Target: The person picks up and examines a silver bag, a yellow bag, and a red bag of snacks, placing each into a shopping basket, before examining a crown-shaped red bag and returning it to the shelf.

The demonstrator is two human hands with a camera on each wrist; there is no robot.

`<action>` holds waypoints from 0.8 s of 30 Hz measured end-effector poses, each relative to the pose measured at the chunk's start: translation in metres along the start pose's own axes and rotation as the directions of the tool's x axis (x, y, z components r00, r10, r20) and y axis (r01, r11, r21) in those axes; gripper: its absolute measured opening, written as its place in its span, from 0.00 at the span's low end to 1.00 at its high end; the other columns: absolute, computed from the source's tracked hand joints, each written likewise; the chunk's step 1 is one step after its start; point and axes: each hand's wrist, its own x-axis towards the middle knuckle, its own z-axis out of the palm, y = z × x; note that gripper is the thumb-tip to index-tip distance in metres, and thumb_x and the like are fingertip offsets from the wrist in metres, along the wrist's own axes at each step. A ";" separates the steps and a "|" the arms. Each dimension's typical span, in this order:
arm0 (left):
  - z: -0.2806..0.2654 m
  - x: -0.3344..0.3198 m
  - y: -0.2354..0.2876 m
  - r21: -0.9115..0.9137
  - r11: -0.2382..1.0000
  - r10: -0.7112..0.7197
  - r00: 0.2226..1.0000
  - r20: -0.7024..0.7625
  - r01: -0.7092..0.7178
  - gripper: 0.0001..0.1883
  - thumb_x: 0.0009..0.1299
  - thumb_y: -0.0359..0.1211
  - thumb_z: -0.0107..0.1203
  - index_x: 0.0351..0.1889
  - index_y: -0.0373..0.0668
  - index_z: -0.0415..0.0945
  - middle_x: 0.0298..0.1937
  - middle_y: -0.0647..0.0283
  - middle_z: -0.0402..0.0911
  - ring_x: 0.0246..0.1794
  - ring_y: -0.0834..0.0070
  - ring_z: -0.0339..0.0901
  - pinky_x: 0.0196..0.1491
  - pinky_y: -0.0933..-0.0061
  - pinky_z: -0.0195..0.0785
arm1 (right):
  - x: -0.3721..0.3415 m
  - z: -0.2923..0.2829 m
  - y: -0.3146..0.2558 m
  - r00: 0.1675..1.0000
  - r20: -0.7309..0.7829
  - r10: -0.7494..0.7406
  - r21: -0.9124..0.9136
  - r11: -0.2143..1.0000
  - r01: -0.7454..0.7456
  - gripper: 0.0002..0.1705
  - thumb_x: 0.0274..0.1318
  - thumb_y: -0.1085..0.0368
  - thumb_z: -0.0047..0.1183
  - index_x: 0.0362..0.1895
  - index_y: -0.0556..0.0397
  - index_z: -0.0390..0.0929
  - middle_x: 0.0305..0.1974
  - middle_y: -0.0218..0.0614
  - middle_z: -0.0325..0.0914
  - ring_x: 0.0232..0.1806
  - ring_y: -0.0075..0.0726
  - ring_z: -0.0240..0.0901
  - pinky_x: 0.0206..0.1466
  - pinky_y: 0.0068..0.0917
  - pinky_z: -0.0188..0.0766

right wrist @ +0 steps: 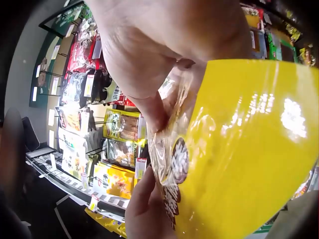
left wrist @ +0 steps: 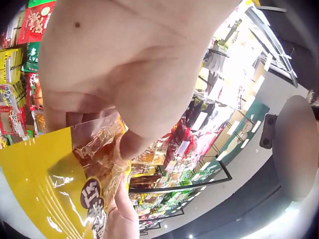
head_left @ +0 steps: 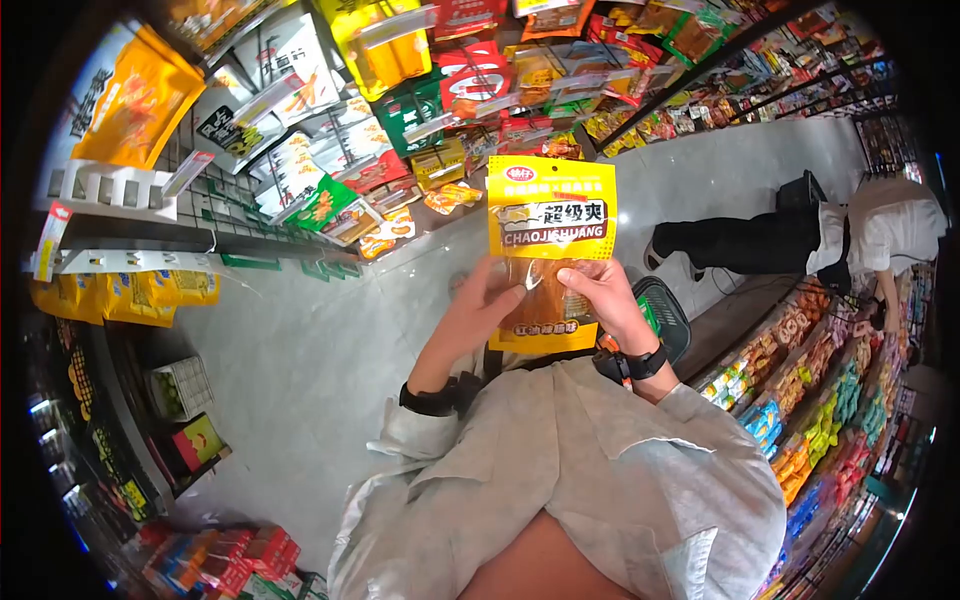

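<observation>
A yellow snack bag (head_left: 552,250) with a clear window and "CHAOJISHUANG" printed on it is held upright in front of the body. My left hand (head_left: 482,312) grips its left edge, thumb on the front by the window. On the opposite edge, my right hand (head_left: 612,298) pinches the bag the same way, thumb over the clear part. In the left wrist view the left hand (left wrist: 119,69) covers the window's side, and the reddish-brown food shows through the plastic. The right wrist view has the right hand (right wrist: 164,55) at the bag's edge, fingers behind it hidden.
Racks of hanging snack bags (head_left: 380,50) stand ahead and to the left. Bins of wrapped sweets (head_left: 790,400) line the right. A person in black trousers (head_left: 740,243) bends over there. A dark green basket (head_left: 665,315) is beside my right hand, above the grey floor (head_left: 300,400).
</observation>
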 end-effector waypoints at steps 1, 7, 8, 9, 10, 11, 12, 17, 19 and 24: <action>0.006 0.003 -0.008 0.041 0.999 -0.024 1.000 -0.001 0.024 0.25 0.74 0.33 0.57 0.67 0.41 0.62 0.56 0.56 0.78 0.53 0.72 0.77 0.53 0.72 0.71 | -0.010 -0.010 0.002 0.999 -0.031 0.026 -0.025 0.999 -0.027 0.18 0.61 0.70 0.59 0.56 0.59 0.78 0.50 0.32 0.82 0.48 0.22 0.76 0.54 0.25 0.73; 0.062 0.005 -0.005 0.150 0.987 0.056 0.997 0.061 -0.065 0.25 0.74 0.33 0.56 0.67 0.42 0.61 0.53 0.55 0.79 0.53 0.72 0.78 0.53 0.71 0.71 | -0.054 -0.060 0.013 0.994 -0.106 0.030 -0.022 0.999 -0.033 0.17 0.62 0.70 0.57 0.55 0.60 0.78 0.49 0.33 0.82 0.47 0.22 0.76 0.50 0.23 0.73; 0.072 0.003 -0.004 0.150 0.988 0.014 0.997 0.082 -0.027 0.25 0.74 0.33 0.56 0.67 0.42 0.61 0.52 0.56 0.80 0.52 0.72 0.78 0.52 0.71 0.71 | -0.058 -0.072 0.025 0.994 -0.111 0.015 0.078 0.997 -0.006 0.16 0.62 0.70 0.58 0.54 0.60 0.79 0.48 0.33 0.82 0.47 0.21 0.76 0.50 0.23 0.73; 0.083 0.000 0.000 0.166 0.986 -0.028 0.996 0.082 0.014 0.24 0.74 0.32 0.55 0.65 0.42 0.62 0.49 0.58 0.80 0.49 0.74 0.78 0.50 0.72 0.71 | -0.064 -0.079 0.031 0.992 -0.119 0.038 0.147 0.989 -0.020 0.16 0.62 0.69 0.58 0.53 0.59 0.80 0.48 0.32 0.83 0.47 0.21 0.77 0.50 0.23 0.72; 0.091 -0.004 -0.003 0.222 0.974 -0.055 0.996 0.070 0.038 0.24 0.74 0.32 0.55 0.65 0.42 0.62 0.48 0.58 0.80 0.48 0.74 0.78 0.49 0.72 0.71 | -0.070 -0.086 0.035 0.989 -0.129 0.066 0.215 0.976 -0.037 0.15 0.62 0.69 0.58 0.52 0.59 0.80 0.47 0.32 0.83 0.46 0.22 0.77 0.51 0.23 0.72; 0.099 -0.008 -0.008 0.276 0.959 -0.082 0.995 0.058 0.063 0.23 0.74 0.32 0.55 0.65 0.41 0.62 0.48 0.59 0.80 0.47 0.74 0.78 0.49 0.72 0.71 | -0.074 -0.092 0.039 0.986 -0.139 0.094 0.282 0.958 -0.051 0.15 0.62 0.68 0.59 0.52 0.59 0.80 0.47 0.32 0.83 0.46 0.22 0.77 0.51 0.23 0.72; 0.108 -0.012 -0.013 0.328 0.940 -0.110 0.993 0.046 0.089 0.23 0.74 0.31 0.55 0.65 0.41 0.62 0.48 0.59 0.80 0.46 0.75 0.77 0.48 0.72 0.71 | -0.077 -0.096 0.043 0.987 -0.137 0.085 0.256 0.966 -0.048 0.15 0.62 0.68 0.59 0.51 0.59 0.80 0.47 0.32 0.83 0.46 0.22 0.77 0.51 0.23 0.72; 0.140 -0.039 -0.044 0.172 0.984 -0.046 0.998 -0.039 0.052 0.29 0.72 0.27 0.56 0.70 0.41 0.59 0.51 0.63 0.78 0.46 0.79 0.75 0.46 0.75 0.71 | -0.092 -0.112 0.055 0.994 -0.046 0.099 0.137 0.986 -0.092 0.15 0.60 0.67 0.61 0.50 0.58 0.82 0.46 0.31 0.83 0.46 0.22 0.77 0.52 0.24 0.72; 0.143 -0.048 -0.045 0.103 0.987 -0.114 0.990 -0.086 0.122 0.30 0.72 0.25 0.55 0.72 0.41 0.58 0.55 0.65 0.76 0.51 0.80 0.74 0.51 0.76 0.71 | -0.094 -0.110 0.052 0.996 -0.014 0.091 0.067 0.994 -0.090 0.14 0.60 0.68 0.61 0.50 0.58 0.82 0.45 0.30 0.84 0.46 0.22 0.76 0.52 0.24 0.72; 0.132 -0.057 -0.061 0.248 0.962 -0.077 0.984 -0.161 0.115 0.28 0.73 0.25 0.54 0.70 0.41 0.60 0.52 0.63 0.79 0.48 0.80 0.77 0.48 0.76 0.72 | -0.095 -0.093 0.050 1.000 0.015 -0.019 -0.068 0.997 0.020 0.13 0.60 0.69 0.61 0.49 0.58 0.82 0.43 0.29 0.84 0.44 0.20 0.76 0.49 0.25 0.73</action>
